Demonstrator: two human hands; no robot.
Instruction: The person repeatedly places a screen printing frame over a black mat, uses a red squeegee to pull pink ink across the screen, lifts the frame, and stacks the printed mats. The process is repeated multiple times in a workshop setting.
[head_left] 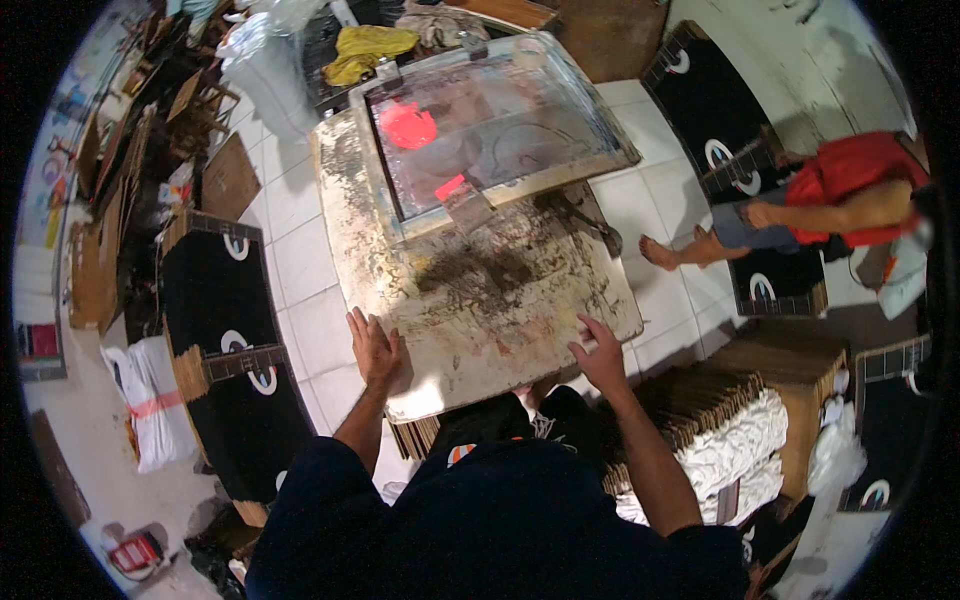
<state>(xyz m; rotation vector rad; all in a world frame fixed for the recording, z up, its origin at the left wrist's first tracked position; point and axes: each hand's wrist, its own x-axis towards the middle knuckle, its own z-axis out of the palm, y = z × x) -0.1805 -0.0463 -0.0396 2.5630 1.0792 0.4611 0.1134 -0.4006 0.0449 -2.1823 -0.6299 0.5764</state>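
Note:
My left hand point(374, 347) lies with its fingers spread on the left edge of a worn, paint-stained worktable point(490, 345). Over the table's right front part, my right hand point(600, 355) holds nothing; its fingers are loosely bent and apart. Whether it touches the tabletop, I cannot tell. Across the table's far half lies a screen-printing frame point(560, 182) with smeared mesh. A bright red-pink patch of ink point(408, 126) sits on its left part. A small flat scraper point(466, 205) with a red-pink end rests across the near rim of the frame.
A person point(850, 195) in red sits at the right, bare feet on the white tiles. Black printed panels point(222, 290) line both sides. Stacked boards with white cloth point(735, 440) stand at the right front. A yellow cloth point(370, 50) lies behind the frame.

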